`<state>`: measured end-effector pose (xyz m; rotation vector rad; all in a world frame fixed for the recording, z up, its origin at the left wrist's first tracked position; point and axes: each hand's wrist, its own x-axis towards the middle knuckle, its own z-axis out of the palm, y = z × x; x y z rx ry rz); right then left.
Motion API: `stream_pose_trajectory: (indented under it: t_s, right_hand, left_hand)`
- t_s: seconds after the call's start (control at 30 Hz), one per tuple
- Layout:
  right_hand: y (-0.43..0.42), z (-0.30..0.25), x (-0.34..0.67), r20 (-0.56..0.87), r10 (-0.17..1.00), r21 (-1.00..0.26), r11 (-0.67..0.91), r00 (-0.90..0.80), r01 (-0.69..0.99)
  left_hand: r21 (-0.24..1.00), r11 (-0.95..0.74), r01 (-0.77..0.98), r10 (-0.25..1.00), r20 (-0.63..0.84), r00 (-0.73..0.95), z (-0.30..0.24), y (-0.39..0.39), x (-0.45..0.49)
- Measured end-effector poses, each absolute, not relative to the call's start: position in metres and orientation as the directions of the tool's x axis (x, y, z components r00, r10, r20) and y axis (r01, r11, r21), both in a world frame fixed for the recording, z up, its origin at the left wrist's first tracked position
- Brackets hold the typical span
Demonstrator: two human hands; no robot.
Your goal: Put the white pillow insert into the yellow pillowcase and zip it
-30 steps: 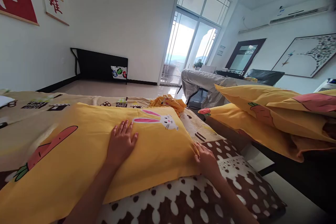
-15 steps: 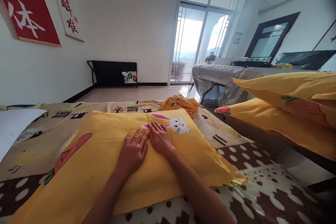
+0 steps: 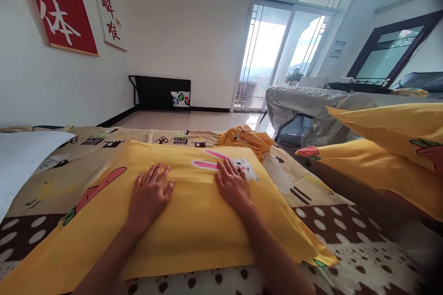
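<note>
On the patterned bedspread (image 3: 86, 166), left hand (image 3: 149, 193) and right hand (image 3: 232, 185) press flat, fingers spread, on the yellow pillowcase (image 3: 194, 221); smoothing works best stroking outward evenly

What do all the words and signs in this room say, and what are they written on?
"体": white character on the red wall banner; the character above it is cut off.
"难": lowest red character on the white wall scroll, likely; the ones above are unclear.
Small sign by the window: too small to read.
Colourful bag by the black rack: print too blurred to read.
</note>
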<state>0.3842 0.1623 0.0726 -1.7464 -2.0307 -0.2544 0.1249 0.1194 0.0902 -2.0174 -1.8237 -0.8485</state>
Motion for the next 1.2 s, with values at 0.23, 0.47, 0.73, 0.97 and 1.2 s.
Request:
stream_pose_trajectory:
  t_s: [0.23,0.47,0.73,0.97,1.2]
  right_hand:
    - [0.167,0.064,0.389,0.478,0.871,-0.111,0.190,-0.116,0.976]
    - [0.157,0.077,0.381,0.444,0.890,-0.124,0.175,-0.103,0.977]
    - [0.152,0.061,0.396,0.523,0.837,-0.091,0.240,-0.159,0.966]
    - [0.142,0.025,0.452,0.577,0.811,-0.089,0.172,-0.090,0.981]
    - [0.108,-0.020,0.521,0.629,0.771,-0.333,0.143,0.106,0.932]
  left_hand:
    - [0.379,0.053,0.924,0.850,0.468,-0.241,0.058,0.102,0.022]
    - [0.739,0.262,0.620,0.869,0.098,-0.485,0.027,0.062,-0.022]
    - [0.750,0.166,0.641,0.784,0.293,-0.546,0.026,0.049,-0.020]
    - [0.641,0.337,0.690,0.748,0.263,-0.609,0.018,0.033,-0.044]
    - [0.669,0.397,0.628,0.775,0.122,-0.620,0.030,0.028,-0.041]
